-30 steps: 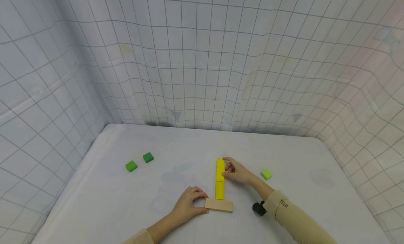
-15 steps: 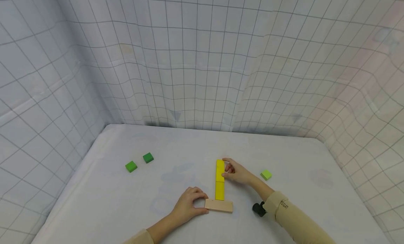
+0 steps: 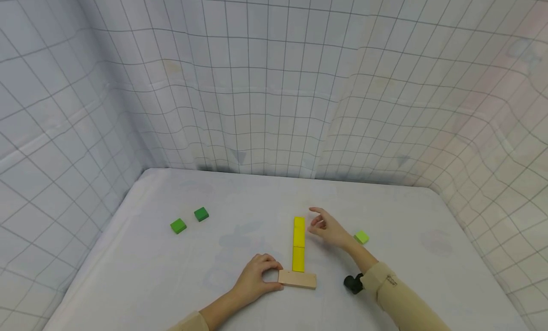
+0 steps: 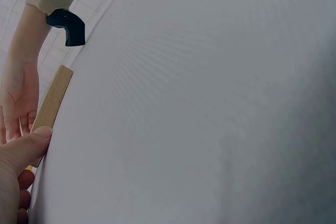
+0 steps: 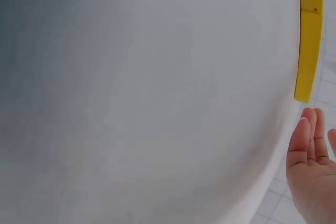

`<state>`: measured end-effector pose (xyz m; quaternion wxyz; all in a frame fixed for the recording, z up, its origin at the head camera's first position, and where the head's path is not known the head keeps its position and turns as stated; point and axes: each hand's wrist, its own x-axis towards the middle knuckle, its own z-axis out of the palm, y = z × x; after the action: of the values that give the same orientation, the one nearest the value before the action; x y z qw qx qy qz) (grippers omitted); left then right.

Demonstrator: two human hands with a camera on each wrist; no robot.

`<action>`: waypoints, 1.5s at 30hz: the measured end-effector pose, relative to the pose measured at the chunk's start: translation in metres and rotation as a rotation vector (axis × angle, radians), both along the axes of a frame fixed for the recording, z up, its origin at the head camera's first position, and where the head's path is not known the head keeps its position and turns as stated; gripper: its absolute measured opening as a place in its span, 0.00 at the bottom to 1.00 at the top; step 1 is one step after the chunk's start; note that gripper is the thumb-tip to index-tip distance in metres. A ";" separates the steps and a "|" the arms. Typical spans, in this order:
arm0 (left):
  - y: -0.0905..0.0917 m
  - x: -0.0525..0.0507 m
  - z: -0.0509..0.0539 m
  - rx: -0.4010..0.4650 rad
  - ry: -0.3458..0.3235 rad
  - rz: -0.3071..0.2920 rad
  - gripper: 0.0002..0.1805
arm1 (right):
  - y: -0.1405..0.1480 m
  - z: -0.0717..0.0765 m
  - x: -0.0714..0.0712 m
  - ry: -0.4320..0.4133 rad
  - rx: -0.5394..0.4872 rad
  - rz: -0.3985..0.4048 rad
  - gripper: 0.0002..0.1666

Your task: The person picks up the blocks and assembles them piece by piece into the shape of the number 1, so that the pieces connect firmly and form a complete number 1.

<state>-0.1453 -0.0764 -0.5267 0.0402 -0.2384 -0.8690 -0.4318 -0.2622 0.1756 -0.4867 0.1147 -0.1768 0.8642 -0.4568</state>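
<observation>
Thumb and fingers of my left hand [image 3: 256, 278] pinch the left end of a plain wooden block [image 3: 297, 279]; the left wrist view shows the thumb on this block [image 4: 54, 97]. Two yellow blocks lie end to end in a line, the near one [image 3: 298, 259] with its front end at the wooden block and the far one [image 3: 299, 232] beyond it. My right hand [image 3: 329, 229] is just right of the far yellow block, apart from it, fingers loosely bent and holding nothing. In the right wrist view, this hand [image 5: 312, 166] is beyond the end of the yellow row.
A light green block [image 3: 361, 237] lies right of my right hand, partly behind the forearm. To the far left are a green block [image 3: 178, 226] and a darker green block [image 3: 201, 214]. A black device [image 3: 353, 284] sits at my right wrist. Grid-patterned cloth walls surround the white table [image 3: 239, 193].
My right hand has let go of the far yellow block and moved right and slightly away. My left hand and the wooden block have stayed put.
</observation>
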 end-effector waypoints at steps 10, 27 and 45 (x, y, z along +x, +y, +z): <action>0.001 0.001 0.000 0.007 0.031 0.000 0.18 | 0.019 0.020 0.005 0.190 -0.006 -0.097 0.35; 0.001 0.001 0.003 -0.006 0.007 0.006 0.18 | 0.062 0.045 0.041 0.267 -0.068 -0.221 0.31; 0.001 0.001 0.002 0.006 0.019 0.006 0.18 | 0.120 0.005 0.041 0.182 0.001 -0.284 0.32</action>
<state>-0.1445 -0.0752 -0.5249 0.0504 -0.2396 -0.8681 -0.4318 -0.2212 0.2954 -0.4822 -0.0298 -0.0937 0.8875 -0.4502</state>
